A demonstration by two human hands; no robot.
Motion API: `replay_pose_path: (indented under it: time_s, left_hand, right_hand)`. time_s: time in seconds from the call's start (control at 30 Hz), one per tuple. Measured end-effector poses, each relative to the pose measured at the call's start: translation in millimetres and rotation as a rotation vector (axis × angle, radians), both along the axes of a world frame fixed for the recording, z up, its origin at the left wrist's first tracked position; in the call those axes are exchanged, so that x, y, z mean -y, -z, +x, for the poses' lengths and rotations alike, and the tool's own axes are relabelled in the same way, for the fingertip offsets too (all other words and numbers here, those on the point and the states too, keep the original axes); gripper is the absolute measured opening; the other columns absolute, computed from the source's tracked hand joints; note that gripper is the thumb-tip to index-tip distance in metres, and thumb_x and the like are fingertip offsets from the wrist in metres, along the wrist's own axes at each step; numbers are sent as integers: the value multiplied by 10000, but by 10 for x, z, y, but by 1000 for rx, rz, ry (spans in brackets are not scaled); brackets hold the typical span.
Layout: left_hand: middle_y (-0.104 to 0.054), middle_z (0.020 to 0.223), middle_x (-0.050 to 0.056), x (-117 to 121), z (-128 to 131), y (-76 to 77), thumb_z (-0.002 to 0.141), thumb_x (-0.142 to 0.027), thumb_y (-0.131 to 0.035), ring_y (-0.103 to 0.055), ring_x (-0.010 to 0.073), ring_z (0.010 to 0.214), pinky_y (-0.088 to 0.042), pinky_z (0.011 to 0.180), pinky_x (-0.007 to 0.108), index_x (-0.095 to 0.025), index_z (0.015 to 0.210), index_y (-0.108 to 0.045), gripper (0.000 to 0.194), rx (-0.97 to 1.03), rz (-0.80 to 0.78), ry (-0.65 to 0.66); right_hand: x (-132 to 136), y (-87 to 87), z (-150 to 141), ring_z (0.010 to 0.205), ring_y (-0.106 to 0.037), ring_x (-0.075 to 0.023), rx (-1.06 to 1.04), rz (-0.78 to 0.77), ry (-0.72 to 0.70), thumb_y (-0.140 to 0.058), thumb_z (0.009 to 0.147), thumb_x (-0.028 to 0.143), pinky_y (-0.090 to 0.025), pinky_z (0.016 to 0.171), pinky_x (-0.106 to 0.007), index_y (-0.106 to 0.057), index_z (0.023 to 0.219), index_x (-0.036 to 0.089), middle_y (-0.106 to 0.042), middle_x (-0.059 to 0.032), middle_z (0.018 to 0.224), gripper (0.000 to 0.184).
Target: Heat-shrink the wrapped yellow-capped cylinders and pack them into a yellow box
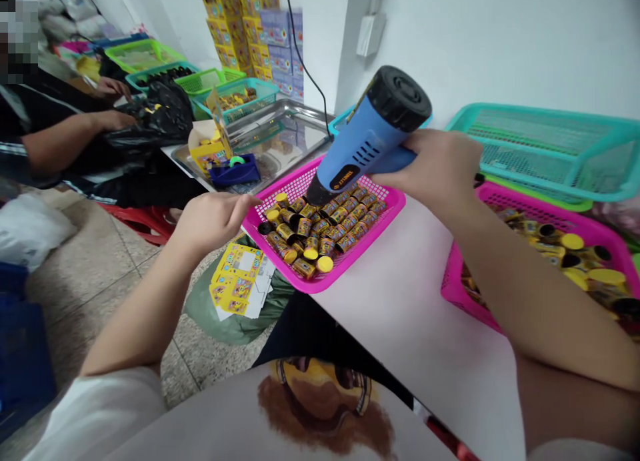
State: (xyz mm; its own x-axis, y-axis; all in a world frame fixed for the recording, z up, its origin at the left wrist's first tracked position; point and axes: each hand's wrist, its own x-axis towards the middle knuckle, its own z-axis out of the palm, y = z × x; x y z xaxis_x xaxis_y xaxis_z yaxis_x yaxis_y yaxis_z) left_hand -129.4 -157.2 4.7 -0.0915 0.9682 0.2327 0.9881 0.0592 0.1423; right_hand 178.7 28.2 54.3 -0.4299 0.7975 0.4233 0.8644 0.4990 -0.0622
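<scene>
My right hand [440, 164] is wrapped round the handle of a blue heat gun [360, 137], whose dark nozzle points down into a pink plastic basket [313, 285]. Inside that basket lie many small cylindrical tubs [330, 233] with printed yellow-brown wraps, some showing yellow ends and others dark ends. On the right side they lie in rows; toward the left they are jumbled. At the basket's left rim, my left hand [213, 221] is closed on the edge, its fingertips partly hidden.
A second pink basket [453, 284] of similar tubs stands right, beside a teal basket [550, 174]. Behind is a metal tray [295, 111] with a blue tape dispenser [235, 173]. A co-worker's hands [113, 119] touch a black bag [167, 111]. A cord [305, 64] hangs behind.
</scene>
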Motion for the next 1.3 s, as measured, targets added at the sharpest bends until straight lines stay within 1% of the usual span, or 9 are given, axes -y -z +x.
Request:
replay_pose_path:
  time_s: [0.1, 0.27, 0.43, 0.53, 0.63, 0.77, 0.87, 1.1, 1.3]
  left_hand:
    - [-824, 1111, 114, 216, 23, -3, 1087, -574, -139, -779, 294, 1019, -574, 863, 404, -227, 1192, -812, 764, 42, -15, -63]
    - [-823, 955, 68, 413, 40, 93, 1093, -556, -167, -779, 249, 920, -561, 833, 365, -254, 1087, -827, 726, 73, 8, -27]
    - [-827, 1028, 81, 575, -21, 158, 1087, -623, -148, -771, 259, 907, -578, 820, 389, -211, 1100, -819, 787, 109, -9, -53]
    - [-832, 1023, 53, 632, -76, 196, 1081, -658, -147, -769, 244, 876, -592, 823, 383, -238, 1080, -814, 788, 105, -6, -86]
    - [-834, 1050, 60, 630, -110, 246, 1080, -664, -165, -781, 263, 915, -600, 837, 395, -242, 1084, -816, 776, 111, -29, -108]
    - [-827, 1111, 120, 575, -88, 285, 1062, -705, -149, -789, 318, 991, -603, 883, 460, -200, 1086, -826, 844, 161, -57, -73]
    - [-832, 1059, 120, 539, -38, 273, 1051, -735, -129, -791, 304, 962, -606, 872, 449, -213, 1065, -827, 871, 157, -49, -22]
    - [-828, 963, 90, 497, 35, 236, 1077, -689, -181, -783, 250, 911, -610, 839, 362, -233, 994, -812, 783, 124, -24, 49]
    - [-822, 921, 66, 381, 180, 178, 1091, -652, -225, -774, 220, 865, -605, 832, 337, -246, 1012, -812, 718, 91, 22, 116]
  right_hand:
    - [-45, 58, -185, 1077, -694, -356, -8, 17, -75, -684, 795, 641, -470, 813, -397, -776, 1166, 224, -762, -115, 1117, 566]
    - [-90, 102, -419, 1137, -676, -343, 14, 15, -172, -644, 844, 623, -470, 868, -400, -752, 1227, 230, -750, -100, 1209, 559]
    - [-88, 28, -388, 1154, -658, -329, 52, 19, -169, -671, 865, 578, -469, 916, -412, -741, 1227, 236, -738, -105, 1256, 503]
    - [-103, -15, -297, 1143, -661, -355, 56, 10, -115, -736, 813, 562, -465, 920, -423, -753, 1190, 210, -738, -126, 1230, 516]
    - [-116, -25, -211, 1135, -658, -365, 57, -4, -94, -768, 776, 563, -462, 910, -420, -753, 1198, 194, -739, -136, 1203, 561]
    - [-96, -38, -125, 1046, -668, -325, 99, -20, -69, -791, 730, 544, -447, 833, -378, -772, 1177, 206, -760, -120, 1128, 561]
    - [-64, -69, -74, 986, -677, -300, 122, -26, -51, -800, 706, 568, -423, 793, -352, -790, 1134, 218, -770, -108, 1045, 553]
    - [-5, -149, 46, 992, -701, -332, 234, 0, 7, -821, 692, 615, -363, 717, -337, -801, 1160, 208, -776, -146, 1014, 620]
    - [6, -146, 126, 1039, -705, -346, 218, -39, 31, -839, 715, 610, -427, 775, -357, -799, 1194, 208, -774, -151, 1043, 627]
